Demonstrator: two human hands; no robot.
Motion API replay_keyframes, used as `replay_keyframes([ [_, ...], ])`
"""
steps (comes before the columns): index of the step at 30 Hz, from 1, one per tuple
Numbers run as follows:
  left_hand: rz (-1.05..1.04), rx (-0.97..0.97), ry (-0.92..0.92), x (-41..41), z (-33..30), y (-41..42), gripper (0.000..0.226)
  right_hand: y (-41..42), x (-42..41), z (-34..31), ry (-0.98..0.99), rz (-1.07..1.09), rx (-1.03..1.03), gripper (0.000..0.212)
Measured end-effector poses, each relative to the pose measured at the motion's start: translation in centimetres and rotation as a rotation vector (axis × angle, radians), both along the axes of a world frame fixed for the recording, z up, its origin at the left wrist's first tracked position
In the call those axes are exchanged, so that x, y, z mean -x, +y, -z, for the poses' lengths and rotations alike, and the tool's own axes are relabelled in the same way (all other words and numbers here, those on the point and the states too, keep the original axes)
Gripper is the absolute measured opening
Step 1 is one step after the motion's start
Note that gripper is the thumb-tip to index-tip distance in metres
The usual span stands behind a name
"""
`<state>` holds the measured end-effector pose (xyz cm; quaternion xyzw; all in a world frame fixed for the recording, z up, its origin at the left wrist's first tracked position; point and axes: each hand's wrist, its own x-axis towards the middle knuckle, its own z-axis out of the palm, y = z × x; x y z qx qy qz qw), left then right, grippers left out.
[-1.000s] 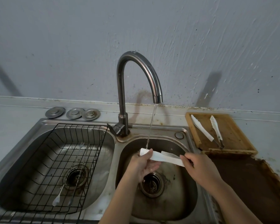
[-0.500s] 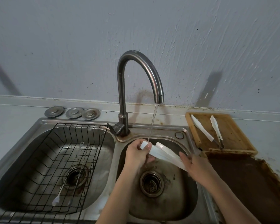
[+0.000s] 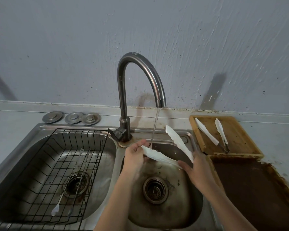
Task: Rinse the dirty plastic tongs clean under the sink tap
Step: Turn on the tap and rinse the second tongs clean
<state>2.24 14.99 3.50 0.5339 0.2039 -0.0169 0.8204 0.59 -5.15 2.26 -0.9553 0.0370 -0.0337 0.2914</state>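
Note:
White plastic tongs are spread wide over the right sink basin. My right hand grips their hinge end. My left hand pinches the tip of the lower arm. That tip sits under the thin water stream falling from the curved metal tap. The upper arm points up and back toward the sink's rear rim.
A black wire rack with thin metal utensils fills the left basin. Three metal drain plugs lie behind it. At right, a wooden tray holds another pair of white tongs, with a dark stained board in front.
The tongs have sprung wide apart, the upper arm swinging up and back. My left hand has shifted a little left, still on the lower tip under the water.

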Motion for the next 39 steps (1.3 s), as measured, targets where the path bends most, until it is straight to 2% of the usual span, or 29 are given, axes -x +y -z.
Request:
replay_keyframes([
  [4, 0.038, -0.169, -0.098, -0.3, -1.2, 0.5, 0.034, 0.5, 0.2, 1.2, 0.045, -0.068, -0.098, 0.045],
  [8, 0.075, -0.373, -0.201, -0.5, -1.9, 0.7, 0.028, 1.1, 0.7, 1.7, 0.087, -0.056, -0.171, 0.04],
  [11, 0.09, -0.413, -0.248, -0.5, -2.2, 0.6, 0.028, 1.3, 0.8, 1.6, 0.071, -0.055, -0.191, 0.043],
  [13, 0.111, -0.356, -0.275, -0.5, -2.2, 0.7, 0.03, 1.2, 0.7, 1.5, 0.05, -0.073, -0.158, 0.045],
  [16, 0.12, -0.014, -0.269, -0.6, -1.7, 0.5, 0.025, 1.4, 0.8, 1.1, 0.052, -0.084, -0.164, 0.046],
  [17, 0.118, 0.102, -0.25, -0.6, -1.4, 0.3, 0.025, 1.6, 0.8, 0.8, 0.084, -0.088, -0.206, 0.048],
  [19, 0.134, 0.191, -0.203, -0.3, -0.6, -0.5, 0.026, 2.1, 1.0, 0.2, 0.148, -0.13, -0.327, 0.05],
  [22, 0.2, 0.112, -0.131, 0.4, 0.8, -1.7, 0.026, 3.0, 1.2, -0.3, 0.163, -0.198, -0.302, 0.039],
  [24, 0.228, 0.043, -0.063, 0.6, 1.3, -1.6, 0.026, 3.1, 1.4, -0.6, 0.211, -0.188, -0.279, 0.051],
  [28, 0.247, 0.092, 0.0, 0.8, 1.9, -0.6, 0.033, 2.6, 1.2, -1.0, 0.443, -0.129, -0.405, 0.083],
  [32, 0.278, 0.07, -0.017, 0.7, 1.6, -1.2, 0.035, 3.5, 1.2, -0.7, 0.532, -0.154, -0.424, 0.069],
  [36, 0.235, 0.063, 0.005, 0.0, 1.7, -1.6, 0.017, 4.0, 1.1, -0.8, 0.617, -0.105, -0.463, 0.064],
  [39, 0.234, 0.16, 0.015, -0.7, 1.0, -1.7, 0.028, 4.2, 0.6, -1.3, 0.608, -0.097, -0.508, 0.064],
])
